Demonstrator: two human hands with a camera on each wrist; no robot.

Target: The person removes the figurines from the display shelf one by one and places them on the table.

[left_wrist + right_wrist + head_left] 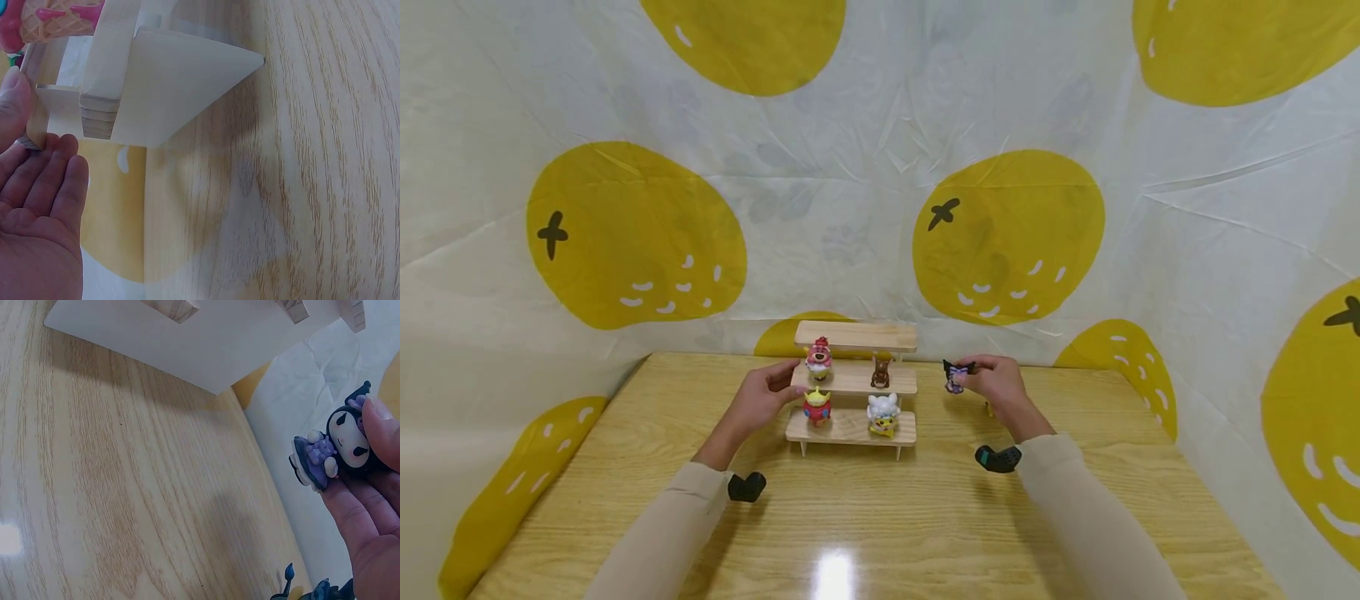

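Observation:
A three-tier wooden display stand [850, 379] stands near the back of the table. My left hand [758, 407] grips its left end, thumb and fingers on either side of a board's end in the left wrist view. To the right of the stand, my right hand [1000, 387] holds a black-and-purple figurine [340, 440] above the table, between thumb and fingers. The middle tier bears a pink bear figurine [819, 360] and a brown figurine [881, 372]. On the bottom tier are a red figurine with a yellow top [817, 408] and a white-and-yellow figurine [883, 414].
Another small figurine, dark blue [319, 590], shows partly at the bottom of the right wrist view. Black devices [747, 487] sit at both wrists. Behind the wooden table [865, 517] hangs a white cloth [827, 250] with large yellow fruit prints.

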